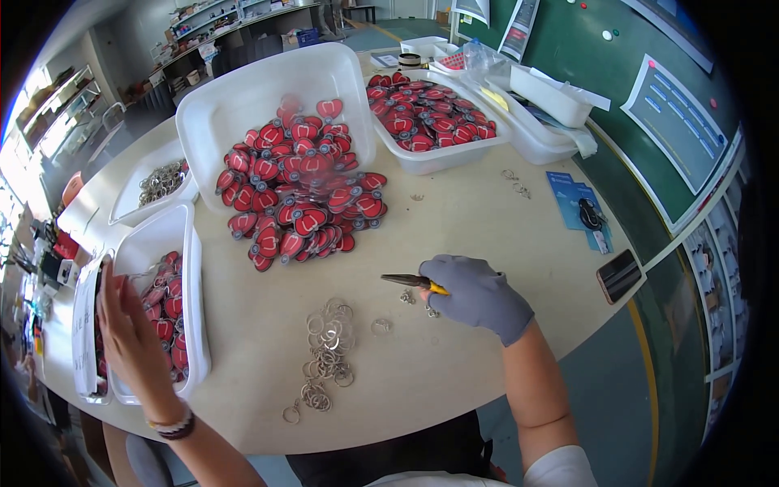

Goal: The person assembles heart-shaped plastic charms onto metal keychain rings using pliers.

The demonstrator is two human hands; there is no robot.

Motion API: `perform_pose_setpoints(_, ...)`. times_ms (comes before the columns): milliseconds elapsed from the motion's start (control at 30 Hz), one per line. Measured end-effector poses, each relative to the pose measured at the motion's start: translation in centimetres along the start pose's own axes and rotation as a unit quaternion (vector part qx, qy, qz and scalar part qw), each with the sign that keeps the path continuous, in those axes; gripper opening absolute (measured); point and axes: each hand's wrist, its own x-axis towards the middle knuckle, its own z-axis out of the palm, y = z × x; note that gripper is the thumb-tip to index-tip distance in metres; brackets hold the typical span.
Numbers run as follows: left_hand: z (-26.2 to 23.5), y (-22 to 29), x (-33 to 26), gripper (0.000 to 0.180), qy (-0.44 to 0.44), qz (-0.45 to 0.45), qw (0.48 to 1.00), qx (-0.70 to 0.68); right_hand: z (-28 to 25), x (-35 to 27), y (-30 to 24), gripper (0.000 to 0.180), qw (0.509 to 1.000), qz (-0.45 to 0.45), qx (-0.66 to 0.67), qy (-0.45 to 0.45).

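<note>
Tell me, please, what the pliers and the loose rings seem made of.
Pliers: probably steel, by their dark, satin-metallic look; yellow handle likely plastic or rubber, by its solid colour. Rings: silvery, shiny, probably metal, judging by bright glints.

Workshop with pliers (402, 279) and parts bins (196, 300)

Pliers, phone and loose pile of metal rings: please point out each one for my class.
Pliers (412, 281), head view: on the dark metal part.
Phone (621, 277), head view: middle of the dark screen.
Pile of metal rings (328, 355), head view: middle of the pile.
</note>
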Motion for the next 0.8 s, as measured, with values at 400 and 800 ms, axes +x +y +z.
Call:
perform_pose_setpoints(400,11.3,7.3,-2.1,0.062,-0.315,0.141,0.932,-0.107,1.3,1.5,-0.5,0.02,0.997,0.022,-0.075,-0.02)
perform_pose_setpoints(800,15.8,5.2,-3.2,0.031,-0.261,0.133,0.945,-0.145,-1.7,0.9,3.4,0.028,0.987,0.144,0.054,-0.048)
